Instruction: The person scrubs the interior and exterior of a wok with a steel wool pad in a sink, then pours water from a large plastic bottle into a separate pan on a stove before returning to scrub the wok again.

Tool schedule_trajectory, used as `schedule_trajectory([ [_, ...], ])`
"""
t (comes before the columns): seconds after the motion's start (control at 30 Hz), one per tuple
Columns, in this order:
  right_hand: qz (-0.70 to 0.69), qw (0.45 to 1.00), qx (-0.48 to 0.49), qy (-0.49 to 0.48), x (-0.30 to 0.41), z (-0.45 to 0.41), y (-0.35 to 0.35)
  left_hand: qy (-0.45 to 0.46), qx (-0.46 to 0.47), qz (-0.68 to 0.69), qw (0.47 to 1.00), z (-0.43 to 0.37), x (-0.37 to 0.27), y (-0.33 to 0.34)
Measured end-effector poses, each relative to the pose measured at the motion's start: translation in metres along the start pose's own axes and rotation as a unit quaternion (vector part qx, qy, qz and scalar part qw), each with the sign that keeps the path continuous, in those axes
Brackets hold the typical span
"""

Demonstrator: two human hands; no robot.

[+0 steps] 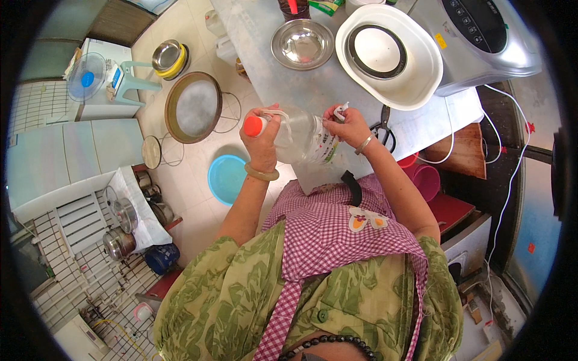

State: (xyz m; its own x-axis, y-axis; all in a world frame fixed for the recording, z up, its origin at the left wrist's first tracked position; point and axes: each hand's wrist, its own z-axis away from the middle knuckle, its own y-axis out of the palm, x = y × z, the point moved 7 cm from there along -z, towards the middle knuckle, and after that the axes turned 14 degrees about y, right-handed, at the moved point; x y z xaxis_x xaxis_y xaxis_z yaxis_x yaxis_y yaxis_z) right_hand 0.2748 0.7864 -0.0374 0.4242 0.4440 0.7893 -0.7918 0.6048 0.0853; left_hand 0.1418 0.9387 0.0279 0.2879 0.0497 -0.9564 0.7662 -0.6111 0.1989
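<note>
My left hand (263,142) grips the neck of a large clear plastic jug (295,135) with a red screw cap (254,126) and a white carry handle. The jug is tilted on its side, cap to the left, above the near edge of the metal table. Around its base end runs a printed label (321,146) bearing writing. My right hand (350,128) pinches a small crumpled white piece (341,111), and its fingertips touch the label's edge. Whether that piece is still joined to the label cannot be told. Black-handled scissors (384,128) lie just right of my right wrist.
On the metal table (289,85) stand a steel bowl (302,44), a white plastic basin (420,85) and a silver appliance (456,49) with a white cord. A blue basin (227,179) and a large round pan (194,108) are at floor level to the left.
</note>
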Motion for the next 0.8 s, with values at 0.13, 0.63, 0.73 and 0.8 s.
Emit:
schedule_trajectory([
  [0.13, 0.039, 0.999, 0.003, 0.025, -0.007, -0.007, -0.006, 0.006, 0.023, -0.015, 1.0, 0.002, 0.0, 0.008],
  [0.63, 0.161, 0.967, -0.06, -0.186, 0.023, 0.004, -0.003, 0.004, 0.031, -0.019, 0.999, 0.004, -0.001, 0.012],
  [0.73, 0.258, 0.949, -0.071, -0.164, 0.021, -0.005, -0.003, 0.002, 0.037, -0.031, 0.999, 0.004, 0.001, 0.012],
  [0.8, 0.247, 0.955, -0.063, -0.153, 0.016, -0.008, -0.004, -0.004, 0.031, -0.037, 0.999, 0.003, 0.002, 0.012],
])
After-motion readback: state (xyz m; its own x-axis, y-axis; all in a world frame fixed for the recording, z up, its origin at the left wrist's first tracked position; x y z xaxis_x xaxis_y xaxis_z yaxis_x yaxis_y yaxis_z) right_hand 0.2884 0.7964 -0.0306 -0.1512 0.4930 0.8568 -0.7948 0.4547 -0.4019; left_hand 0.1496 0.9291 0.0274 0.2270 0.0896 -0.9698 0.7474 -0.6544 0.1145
